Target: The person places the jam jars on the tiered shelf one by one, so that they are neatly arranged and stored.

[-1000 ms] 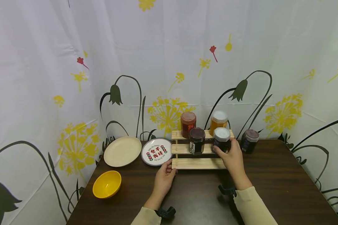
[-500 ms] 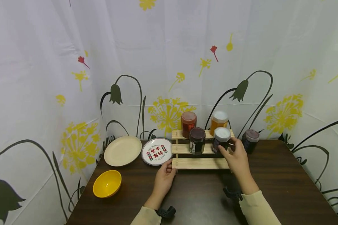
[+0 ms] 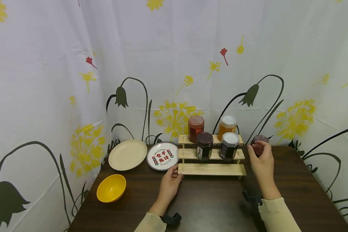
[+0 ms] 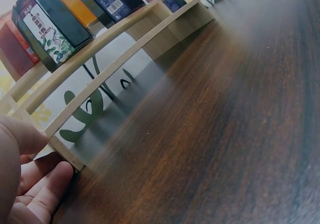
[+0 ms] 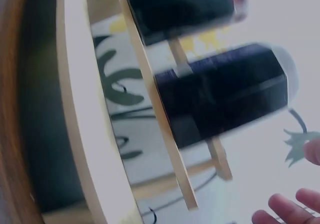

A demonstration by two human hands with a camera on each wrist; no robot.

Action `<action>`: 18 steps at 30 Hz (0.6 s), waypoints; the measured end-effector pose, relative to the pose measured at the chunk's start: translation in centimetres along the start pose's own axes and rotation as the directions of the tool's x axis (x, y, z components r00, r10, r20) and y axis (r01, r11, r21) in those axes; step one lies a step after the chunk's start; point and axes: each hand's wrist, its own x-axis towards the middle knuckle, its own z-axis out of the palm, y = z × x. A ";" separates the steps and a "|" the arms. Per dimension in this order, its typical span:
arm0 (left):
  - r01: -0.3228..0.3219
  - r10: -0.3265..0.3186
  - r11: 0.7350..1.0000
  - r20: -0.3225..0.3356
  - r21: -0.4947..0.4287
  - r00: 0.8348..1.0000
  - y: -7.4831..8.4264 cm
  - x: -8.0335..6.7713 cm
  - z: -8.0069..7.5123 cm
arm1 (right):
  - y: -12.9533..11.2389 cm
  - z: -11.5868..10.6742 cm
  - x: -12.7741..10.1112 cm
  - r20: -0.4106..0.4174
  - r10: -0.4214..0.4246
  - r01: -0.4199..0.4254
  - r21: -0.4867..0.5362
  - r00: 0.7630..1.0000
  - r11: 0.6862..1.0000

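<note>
A three-step wooden rack point(image 3: 211, 169) stands on the table. My left hand point(image 3: 169, 185) pinches the left end of its lowest step, thumb on top and fingers beneath, as the left wrist view shows. On the middle step are a dark-lidded jar point(image 3: 204, 146) and a white-lidded dark jar point(image 3: 229, 146). The top step bears a red jar point(image 3: 196, 129) and an amber jar point(image 3: 227, 126). Right of the rack, my right hand point(image 3: 262, 164) is at another dark jar point(image 3: 259, 138), partly covering it. Its thumb and fingers point(image 5: 287, 209) are spread apart in the right wrist view.
Left of the rack lie a white plate with red lettering point(image 3: 162, 165) and a cream oval plate point(image 3: 127, 154). A yellow bowl point(image 3: 111, 188) sits nearer the table's left edge. A patterned curtain point(image 3: 162, 64) hangs behind the dark wooden table point(image 3: 208, 206).
My right hand has let go of the white-lidded jar on the middle step and moved right to the dark jar beside the rack. The left hand stays on the rack.
</note>
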 end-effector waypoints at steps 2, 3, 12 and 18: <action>-0.001 0.001 1.000 0.000 -0.001 1.000 0.0 0.0 0.1 | 0.3 -0.5 0.6 -0.032 0.008 -0.009 -0.015 0.999 1.000; -0.001 0.001 1.000 0.002 -0.001 1.000 -0.1 0.0 0.1 | 0.5 -0.8 0.9 -0.043 0.016 -0.017 -0.031 0.999 0.999; 0.001 -0.001 1.000 0.016 -0.006 1.000 -0.1 0.1 -0.1 | 2.6 -1.9 4.0 -0.071 0.026 -0.034 -0.122 0.997 0.992; -0.007 0.007 1.000 0.018 0.000 1.000 0.1 0.0 -0.1 | 3.7 -2.1 5.2 -0.015 0.100 -0.101 -0.158 0.995 0.982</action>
